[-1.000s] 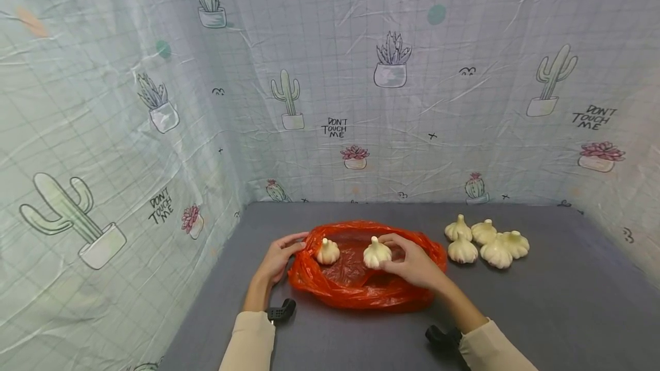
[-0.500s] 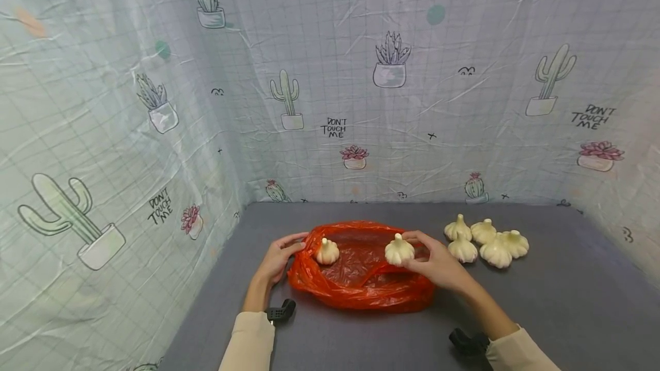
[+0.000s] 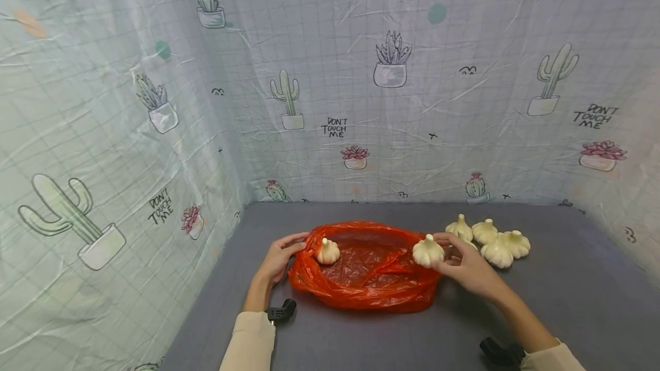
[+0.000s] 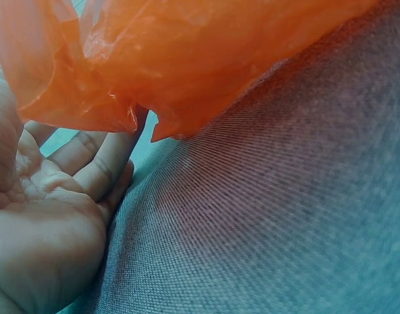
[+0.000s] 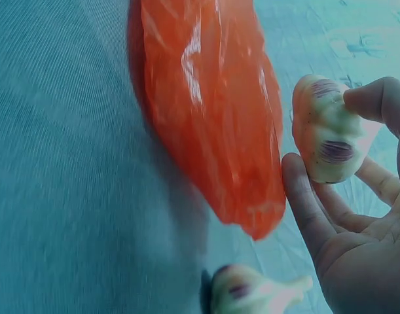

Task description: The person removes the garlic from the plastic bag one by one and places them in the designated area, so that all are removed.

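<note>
A red plastic bag (image 3: 361, 296) lies with its mouth spread wide on the table. My left hand (image 3: 278, 259) holds its left rim; the thin orange film hides some fingertips in the left wrist view. Inside the bag, near that rim, sits a garlic bulb (image 3: 327, 252) with its stem up. My right hand (image 3: 466, 265) pinches another garlic bulb (image 3: 428, 252) between thumb and fingers, over the bag's right end. Purple streaks mark this held bulb's underside in the right wrist view, where a fingertip is right at the bag's side.
Several more garlic bulbs (image 3: 497, 251) stand grouped at the right of the grey table (image 3: 567, 302), one partly hidden behind my right hand. A cloth printed with cacti (image 3: 356, 102) hangs behind the table and along its left and right sides.
My right hand has moved to the right with its garlic bulb, from the middle of the bag's mouth to its right end. The left hand and the bulb inside have stayed put.
</note>
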Motion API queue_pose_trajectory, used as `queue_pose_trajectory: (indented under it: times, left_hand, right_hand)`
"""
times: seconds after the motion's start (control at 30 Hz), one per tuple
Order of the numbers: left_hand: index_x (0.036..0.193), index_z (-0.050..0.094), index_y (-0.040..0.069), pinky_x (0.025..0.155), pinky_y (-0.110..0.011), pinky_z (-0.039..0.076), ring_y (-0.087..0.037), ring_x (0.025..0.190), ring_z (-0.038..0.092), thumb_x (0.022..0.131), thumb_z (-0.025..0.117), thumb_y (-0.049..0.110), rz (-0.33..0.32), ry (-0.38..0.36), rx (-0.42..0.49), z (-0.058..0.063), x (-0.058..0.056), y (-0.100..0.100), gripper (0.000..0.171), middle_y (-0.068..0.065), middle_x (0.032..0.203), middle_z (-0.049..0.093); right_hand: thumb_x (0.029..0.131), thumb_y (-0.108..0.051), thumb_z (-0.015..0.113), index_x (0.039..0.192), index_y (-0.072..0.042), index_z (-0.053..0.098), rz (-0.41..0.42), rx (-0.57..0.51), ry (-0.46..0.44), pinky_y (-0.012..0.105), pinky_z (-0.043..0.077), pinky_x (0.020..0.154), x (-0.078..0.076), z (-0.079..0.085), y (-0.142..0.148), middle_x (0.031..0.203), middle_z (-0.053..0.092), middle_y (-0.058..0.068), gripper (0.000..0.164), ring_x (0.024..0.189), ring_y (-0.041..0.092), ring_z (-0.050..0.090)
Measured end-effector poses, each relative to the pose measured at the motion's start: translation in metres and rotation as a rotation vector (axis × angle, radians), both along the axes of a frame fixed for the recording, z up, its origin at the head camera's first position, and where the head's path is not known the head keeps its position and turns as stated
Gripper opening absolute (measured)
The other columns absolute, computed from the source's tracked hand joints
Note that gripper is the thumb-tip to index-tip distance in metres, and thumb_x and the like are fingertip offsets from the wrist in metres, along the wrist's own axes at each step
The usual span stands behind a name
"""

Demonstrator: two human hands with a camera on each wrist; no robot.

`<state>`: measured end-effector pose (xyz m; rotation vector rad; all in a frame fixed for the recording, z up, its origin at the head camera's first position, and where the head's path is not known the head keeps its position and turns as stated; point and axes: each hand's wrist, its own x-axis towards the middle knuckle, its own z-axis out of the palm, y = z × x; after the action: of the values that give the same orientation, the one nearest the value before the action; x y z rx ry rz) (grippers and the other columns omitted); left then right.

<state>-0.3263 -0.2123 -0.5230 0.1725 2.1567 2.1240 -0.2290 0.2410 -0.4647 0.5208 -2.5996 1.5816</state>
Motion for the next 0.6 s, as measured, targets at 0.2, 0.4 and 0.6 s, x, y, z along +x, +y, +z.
queue_pose_trajectory:
  times: [0.2,0.4,0.6]
  left_hand:
    - [0.134,0.066,0.0,0.089,-0.027,0.057,-0.012,0.107,0.068,0.099,0.066,0.008,-0.003,-0.003,-0.007,0.0,-0.001,0.0,0.036,-0.012,0.13,0.07]
    - [0.136,0.064,-0.001,0.089,-0.027,0.056,-0.011,0.107,0.068,0.099,0.066,0.01,-0.016,0.006,-0.013,0.001,0.0,0.0,0.039,-0.015,0.133,0.068]
    - [0.137,0.063,-0.002,0.091,-0.026,0.056,-0.009,0.109,0.068,0.099,0.065,0.009,-0.019,0.017,-0.019,-0.001,0.0,0.0,0.039,-0.013,0.133,0.069]
  right_hand:
    - [0.094,-0.01,0.073,0.141,0.0,0.05,-0.036,0.005,0.044,0.023,0.056,0.079,0.006,-0.002,0.017,0.136,0.054,0.027,0.054,0.098,0.0,0.06]
    - [0.093,-0.009,0.073,0.143,0.002,0.049,-0.068,0.039,0.073,0.02,0.055,0.079,0.009,-0.003,0.033,0.137,0.053,0.03,0.056,0.1,-0.006,0.058]
    - [0.093,-0.01,0.073,0.144,0.001,0.047,-0.085,0.075,0.034,0.023,0.054,0.075,0.008,-0.005,0.049,0.14,0.051,0.032,0.058,0.098,-0.006,0.058]
